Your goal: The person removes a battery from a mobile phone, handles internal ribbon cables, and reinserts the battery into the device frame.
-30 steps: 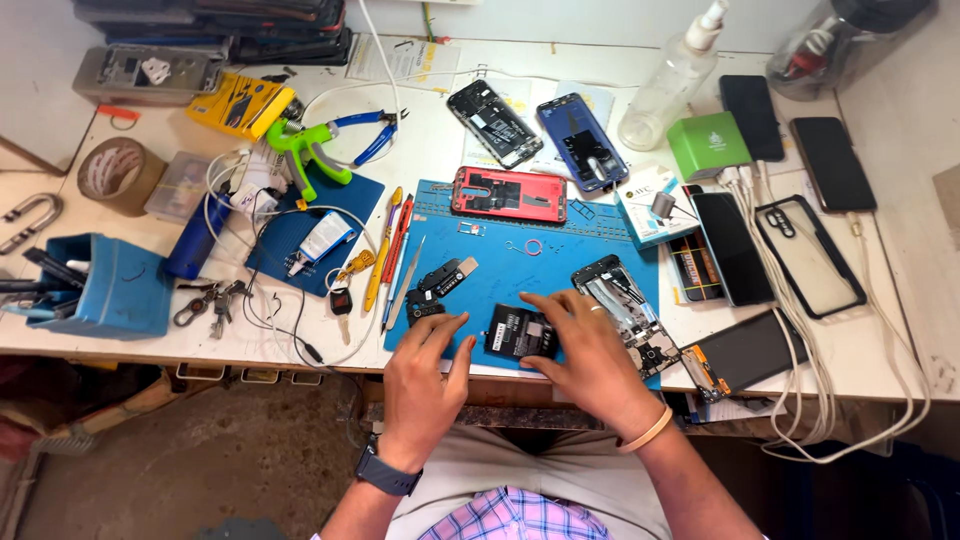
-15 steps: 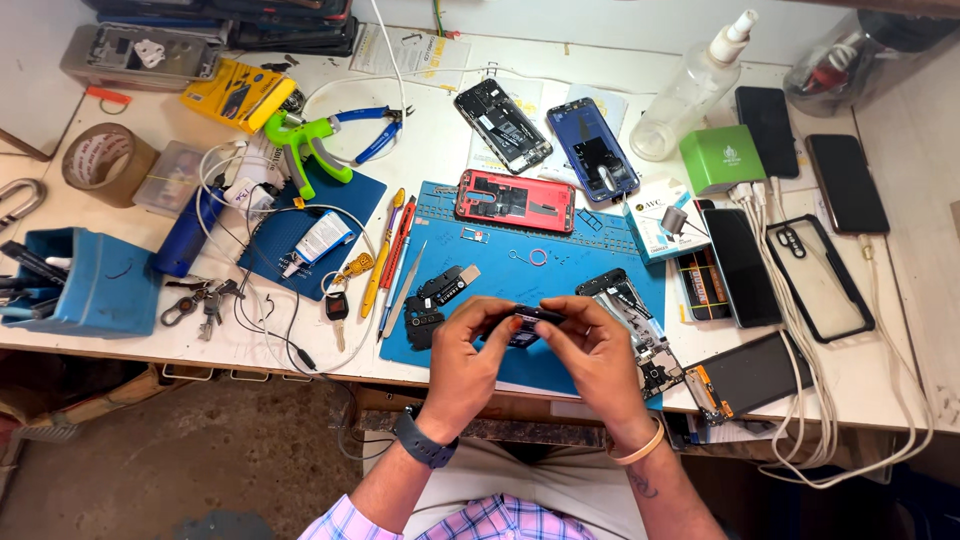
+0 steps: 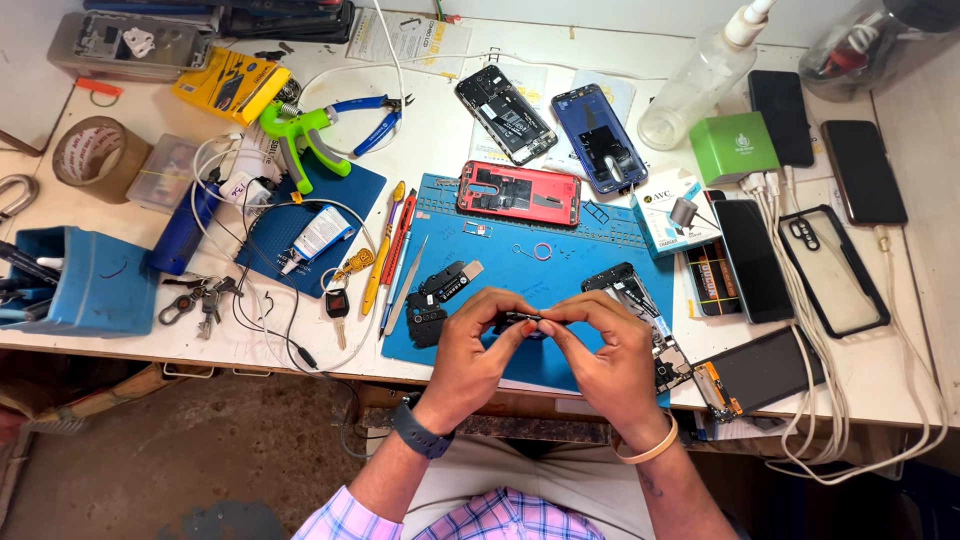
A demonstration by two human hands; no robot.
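Both hands pinch one small dark phone part (image 3: 518, 322) between them, above the blue work mat (image 3: 560, 270). The left hand (image 3: 468, 352) closes finger and thumb on its left end, and the right hand (image 3: 608, 350) grips its right end the same way.

The part looks thin, flat and rigid, probably plastic, so twisting it could snap it. A slip would likely drop it among the loose pieces just below the hands.

Beyond the fingertips lies a red phone shell (image 3: 519, 193), glossy and rectangular. A bare circuit frame (image 3: 640, 300) sits just beside the right hand on the worktop (image 3: 900, 330).
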